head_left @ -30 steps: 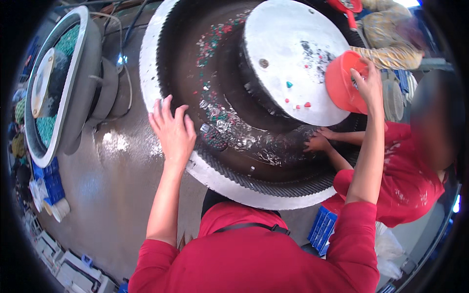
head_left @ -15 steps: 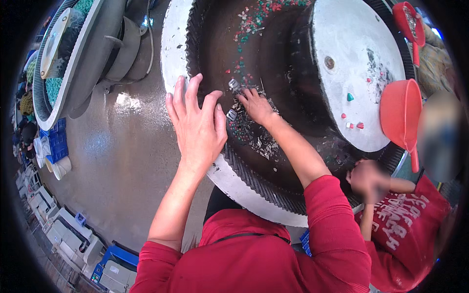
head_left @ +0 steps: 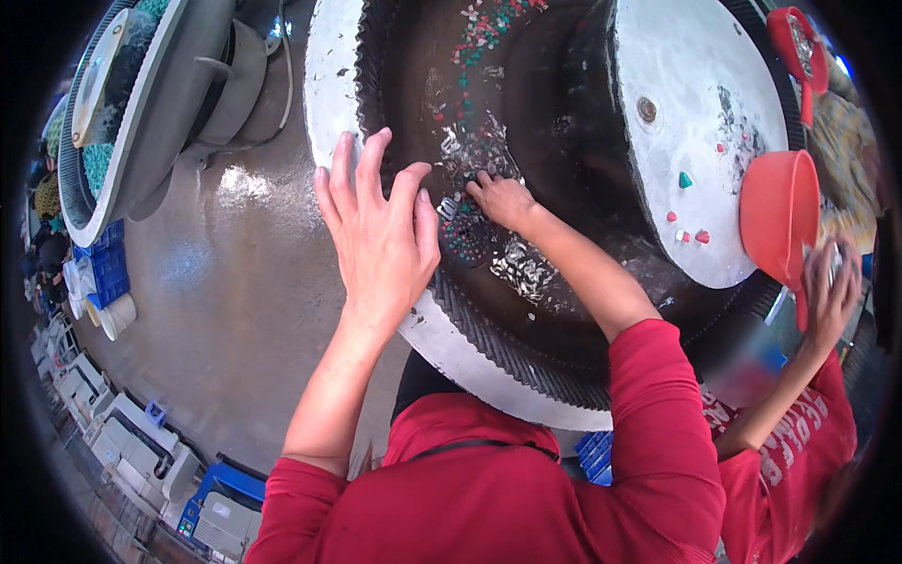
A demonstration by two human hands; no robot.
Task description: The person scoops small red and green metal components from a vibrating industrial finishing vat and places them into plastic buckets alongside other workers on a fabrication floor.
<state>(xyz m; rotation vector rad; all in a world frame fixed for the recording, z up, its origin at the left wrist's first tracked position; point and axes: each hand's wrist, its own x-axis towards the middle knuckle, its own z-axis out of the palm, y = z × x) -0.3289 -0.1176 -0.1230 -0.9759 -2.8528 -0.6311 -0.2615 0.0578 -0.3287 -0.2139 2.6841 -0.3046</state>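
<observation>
My left hand [head_left: 381, 230] hovers at the near-left rim of a large round tub [head_left: 331, 103], its fingers spread and nothing held. Inside the tub, my right hand [head_left: 503, 200] reaches down among loose pieces with its fingers bent and a little apart; I see nothing in its grip. Just left of its fingertips lies a small shiny metal part [head_left: 448, 209]. Red, green and white chips [head_left: 470, 246] lie around it on the dark floor of the tub. A heap of pale slivers [head_left: 522, 271] sits nearer to me, below my right wrist.
A pale round centre plate [head_left: 700, 103] carries a few chips and a red scoop [head_left: 780, 216]. Another red scoop [head_left: 799, 56] is at the far right. A co-worker's hand [head_left: 830, 291] holds something shiny. At left stand another tub [head_left: 160, 122] and blue crates [head_left: 111, 268].
My right hand has shifted slightly right, away from the metal part. My left hand has barely moved. The co-worker has raised a hand beside the red scoop.
</observation>
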